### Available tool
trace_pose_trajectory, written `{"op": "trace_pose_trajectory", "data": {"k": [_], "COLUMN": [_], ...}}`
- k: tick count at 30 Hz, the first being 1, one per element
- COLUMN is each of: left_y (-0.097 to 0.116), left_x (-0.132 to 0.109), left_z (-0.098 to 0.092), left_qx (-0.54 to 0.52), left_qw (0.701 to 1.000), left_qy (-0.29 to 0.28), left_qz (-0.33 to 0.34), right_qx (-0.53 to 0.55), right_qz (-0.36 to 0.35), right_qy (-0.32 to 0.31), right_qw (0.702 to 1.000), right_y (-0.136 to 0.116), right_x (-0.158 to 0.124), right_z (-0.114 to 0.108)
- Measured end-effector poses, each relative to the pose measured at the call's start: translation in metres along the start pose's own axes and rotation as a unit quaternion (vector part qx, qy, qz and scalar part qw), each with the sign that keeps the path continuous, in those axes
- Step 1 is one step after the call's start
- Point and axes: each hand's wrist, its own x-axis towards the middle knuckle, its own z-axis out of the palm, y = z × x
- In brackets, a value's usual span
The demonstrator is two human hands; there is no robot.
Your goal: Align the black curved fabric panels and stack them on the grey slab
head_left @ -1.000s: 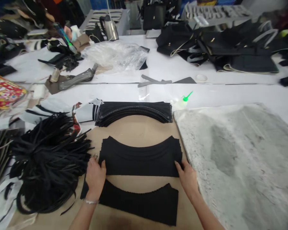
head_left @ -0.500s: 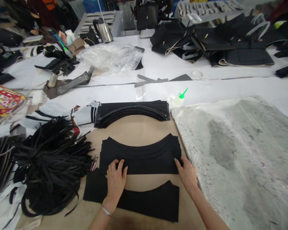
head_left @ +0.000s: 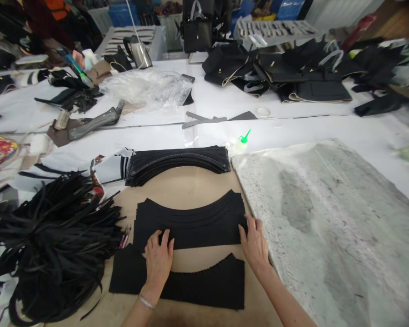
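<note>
I had left hand (head_left: 158,259) on middle black stack (head_left: 197,222) near lower edge, fingers loosely curled, slightly apart; right hand (head_left: 254,240) at its right end, thumb on top, whether gripping I couldn't tell. Stack lay on brown surface (head_left: 187,186) between arched pile (head_left: 179,158) and nearer black piece (head_left: 206,286).
</note>
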Motion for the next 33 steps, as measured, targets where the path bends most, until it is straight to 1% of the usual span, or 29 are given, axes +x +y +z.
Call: {"op": "trace_pose_trajectory", "data": {"k": [4,7,9,11,14,18,22,25,27,29,31,33], "left_y": [-0.003,-0.005,-0.006,-0.009,-0.022,-0.054,-0.091,-0.114,-0.125,-0.133,-0.142,-0.150], "left_x": [-0.003,-0.004,-0.005,-0.005,-0.011,-0.032,-0.063,-0.077,-0.080,-0.077,-0.072,-0.067], "left_z": [0.005,0.009,0.008,0.004,-0.003,-0.007,-0.003,0.000,-0.001,-0.003,-0.005,-0.005], "left_qx": [-0.008,-0.040,-0.060,-0.063,-0.046,0.005,0.037,0.037,0.020,-0.028,-0.078,-0.110], "left_qw": [1.000,0.998,0.994,0.989,0.983,0.974,0.965,0.951,0.935,0.919,0.908,0.902], "left_qy": [0.020,0.057,0.090,0.114,0.119,0.093,0.069,0.034,-0.012,-0.064,-0.098,-0.118], "left_qz": [0.006,0.004,-0.023,-0.069,-0.130,-0.205,-0.249,-0.303,-0.354,-0.389,-0.401,-0.400], "right_qx": [-0.087,-0.170,-0.198,-0.214,-0.218,-0.209,-0.200,-0.198,-0.202,-0.206,-0.200,-0.192], "right_qz": [-0.056,-0.074,-0.073,-0.078,-0.084,-0.081,-0.072,-0.061,-0.065,-0.067,-0.065,-0.068], "right_qy": [0.025,0.049,0.050,0.047,0.052,0.068,0.082,0.100,0.097,0.089,0.092,0.100], "right_qw": [0.994,0.981,0.976,0.973,0.971,0.972,0.974,0.973,0.972,0.972,0.973,0.974], "right_y": [0.008,0.024,0.034,0.044,0.052,0.054,0.055,0.060,0.064,0.068,0.071,0.071], "right_x": [-0.005,0.000,0.004,0.005,0.003,-0.001,0.003,0.007,0.008,0.009,0.009,0.006], "right_z": [-0.018,-0.028,-0.032,-0.034,-0.035,-0.035,-0.037,-0.039,-0.039,-0.038,-0.036,-0.035]}}
